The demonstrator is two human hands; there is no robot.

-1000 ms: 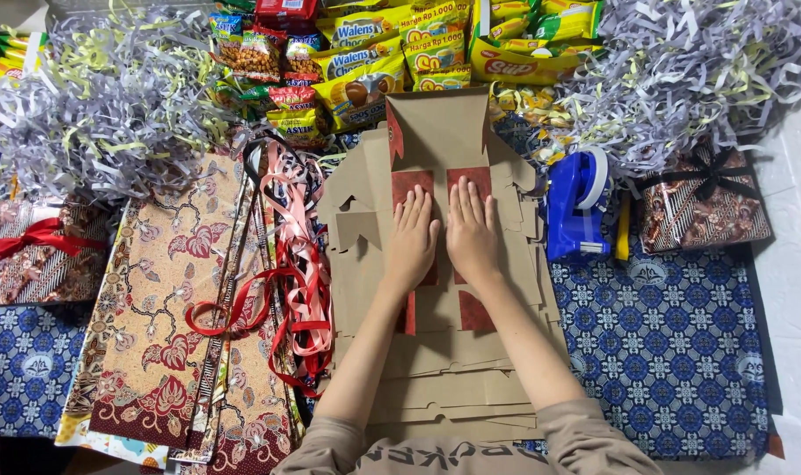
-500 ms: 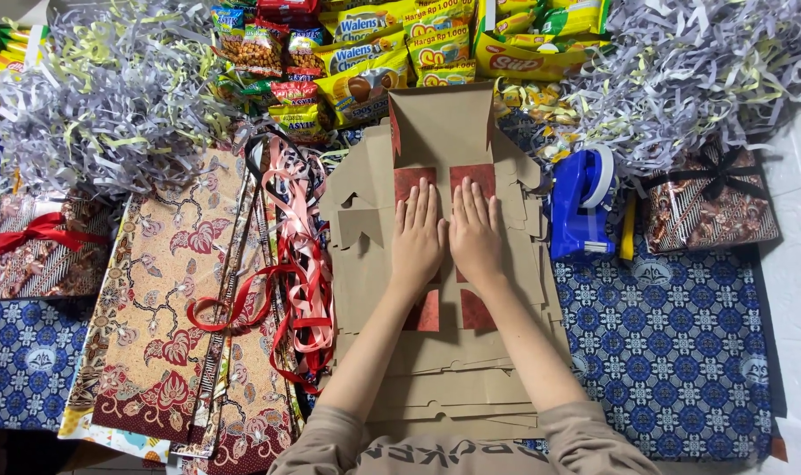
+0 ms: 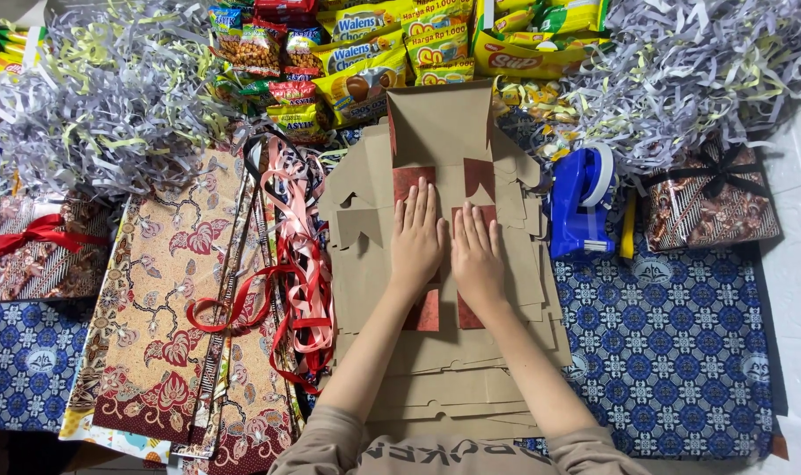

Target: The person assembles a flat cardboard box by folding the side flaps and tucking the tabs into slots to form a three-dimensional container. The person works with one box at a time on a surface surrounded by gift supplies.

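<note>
My left hand (image 3: 417, 237) and my right hand (image 3: 475, 251) lie flat, palms down, side by side on an unfolded brown cardboard box blank (image 3: 365, 264) in the middle. Fingers are stretched forward and close together. Dark red panels (image 3: 414, 180) of the blank show above and below the hands. The far flap (image 3: 440, 119) of the blank stands up toward the snack packets. More flat cardboard pieces (image 3: 436, 396) are stacked under it, near my body.
Patterned wrapping sheets (image 3: 163, 299) and red and pink ribbons (image 3: 291, 264) lie to the left. A blue tape dispenser (image 3: 581, 202) stands to the right. Wrapped gift boxes (image 3: 713, 198) (image 3: 40, 251), shredded paper heaps (image 3: 110, 97) (image 3: 691, 70), snack packets (image 3: 365, 53) and a blue patterned cloth (image 3: 673, 352) surround them.
Both hands have slid slightly toward me along the cardboard while staying flat. The view has shifted a little; nothing else moved.
</note>
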